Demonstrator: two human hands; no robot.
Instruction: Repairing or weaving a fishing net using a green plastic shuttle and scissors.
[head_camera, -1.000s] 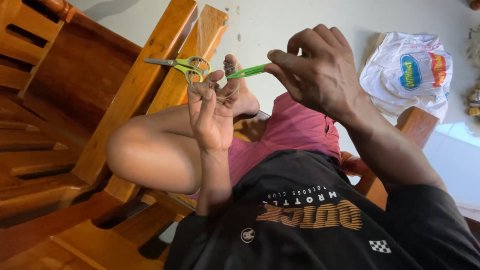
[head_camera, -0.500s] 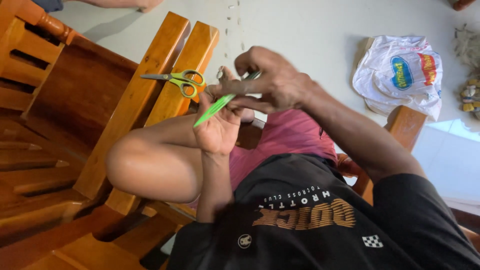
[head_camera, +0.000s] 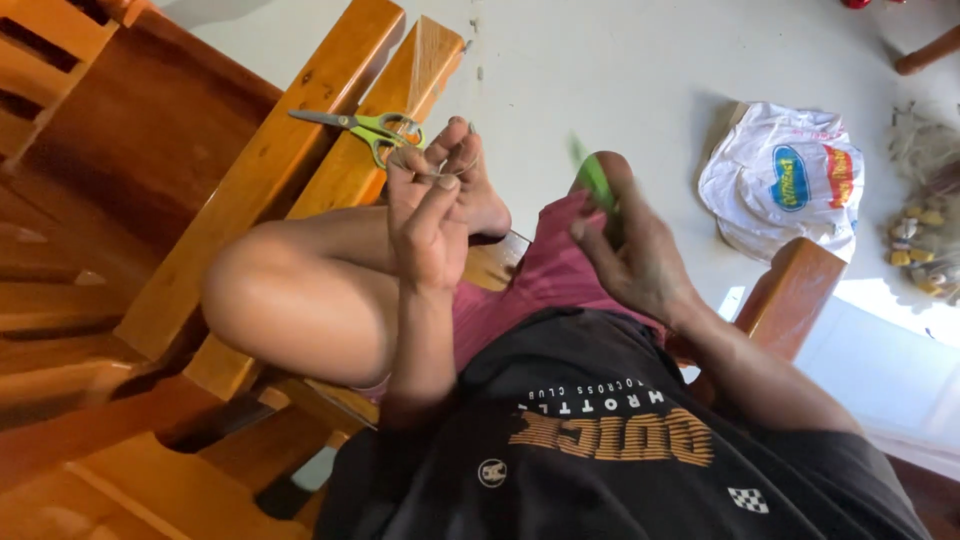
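Two hands are busy here, but starting with the big stuff: a wooden chair (head_camera: 150, 200) in orange-brown fills the left half of the frame, and the person sits with a bare knee pulled up across the middle, foot (head_camera: 480, 195) resting on the chair's arm. Pale floor (head_camera: 620, 70) takes up the upper middle, with a crumpled white plastic bag (head_camera: 785, 185) lying on it at the upper right.

Smaller things now. Left hand (head_camera: 428, 215) sits centre frame, right against the toes, fingers pinched narrow on what looks like a thin wire or thread (head_camera: 440, 172); it's too fine to say for sure. Right hand (head_camera: 630, 245) is right of centre, a bit blurry, fingers curled around a thin green strip (head_camera: 592, 175) that sticks up from the top of it. Green-handled scissors (head_camera: 365, 125) lie on the chair arm just above and left of the left hand, nobody touching them.
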